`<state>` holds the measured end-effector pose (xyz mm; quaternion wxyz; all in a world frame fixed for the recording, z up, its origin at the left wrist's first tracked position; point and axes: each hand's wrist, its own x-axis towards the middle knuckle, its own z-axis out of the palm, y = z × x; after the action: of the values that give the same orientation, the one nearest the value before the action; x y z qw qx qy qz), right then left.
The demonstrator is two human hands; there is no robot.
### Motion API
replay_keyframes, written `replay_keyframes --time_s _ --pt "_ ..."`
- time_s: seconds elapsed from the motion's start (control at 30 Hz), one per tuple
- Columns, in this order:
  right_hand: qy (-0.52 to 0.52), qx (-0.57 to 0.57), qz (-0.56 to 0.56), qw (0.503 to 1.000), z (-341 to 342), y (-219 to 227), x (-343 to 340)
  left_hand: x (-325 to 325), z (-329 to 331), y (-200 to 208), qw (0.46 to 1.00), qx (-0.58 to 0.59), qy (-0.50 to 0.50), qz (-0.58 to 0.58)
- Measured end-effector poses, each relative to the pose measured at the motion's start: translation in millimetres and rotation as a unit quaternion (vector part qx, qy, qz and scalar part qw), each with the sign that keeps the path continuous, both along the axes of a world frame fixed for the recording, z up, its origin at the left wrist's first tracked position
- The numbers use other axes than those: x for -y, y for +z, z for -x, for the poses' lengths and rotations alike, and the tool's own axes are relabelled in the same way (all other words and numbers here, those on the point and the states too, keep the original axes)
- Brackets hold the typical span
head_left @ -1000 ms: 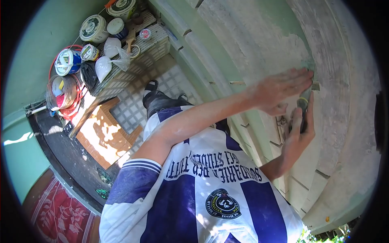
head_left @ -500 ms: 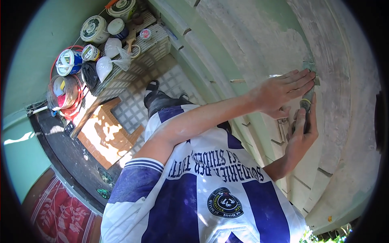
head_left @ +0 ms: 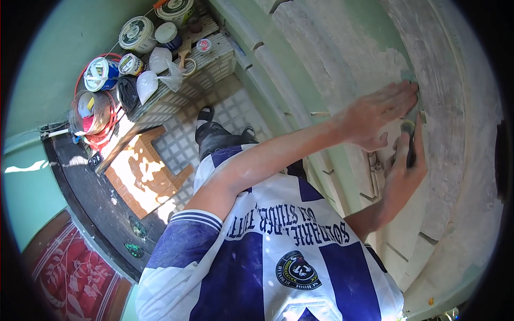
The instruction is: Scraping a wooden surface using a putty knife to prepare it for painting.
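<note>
My right hand [head_left: 404, 163] is wrapped round the dark handle of a putty knife [head_left: 409, 136], which has a yellowish band near its blade. The narrow grey blade points up along the patched wall [head_left: 375, 59]. Reaching across my body, my left hand [head_left: 377, 115] has its fingers stretched flat, with the fingertips at the wall by the blade's upper end. Its thumb stands apart from the fingers. Part of the blade is hidden by those fingers. Whitish filler covers much of the wall, and pale green paint shows between the patches.
Paint buckets [head_left: 136, 35], bags of white powder [head_left: 147, 85] and a tape roll [head_left: 190, 67] crowd a slatted bench at the far left. A clear tub [head_left: 90, 112] stands beside red hose. Brown sheet material [head_left: 142, 171] lies on the tiled floor [head_left: 235, 112]. Ledges [head_left: 289, 80] line the wall.
The view has shifted a little, so the bench and buckets appear farther right. My left thumb stands out more from its fingers. My right hand keeps its grip on the putty knife.
</note>
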<state>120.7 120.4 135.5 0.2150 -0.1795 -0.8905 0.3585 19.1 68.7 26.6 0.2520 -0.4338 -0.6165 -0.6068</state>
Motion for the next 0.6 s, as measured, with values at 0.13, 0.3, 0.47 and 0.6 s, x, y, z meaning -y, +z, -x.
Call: replay_keyframes --time_s 0.13,0.3,0.47,0.6 --pt "-0.004 0.017 -0.015 1.000 21.1 -9.9 -0.4 1.1 20.2 -5.3 0.996 -0.026 0.089 -0.017" --pt "0.014 -0.015 -0.017 1.000 -1.7 -10.0 -4.8 9.6 5.3 -8.6 1.000 -0.020 -0.005 0.021" --pt "0.003 -0.007 -0.016 1.000 31.4 -6.9 6.0 4.0 29.2 -7.1 0.998 -0.017 0.063 -0.013" --pt "0.018 0.008 -0.008 1.000 33.2 -11.6 11.9 12.9 34.7 -8.3 0.995 -0.027 0.095 -0.013"
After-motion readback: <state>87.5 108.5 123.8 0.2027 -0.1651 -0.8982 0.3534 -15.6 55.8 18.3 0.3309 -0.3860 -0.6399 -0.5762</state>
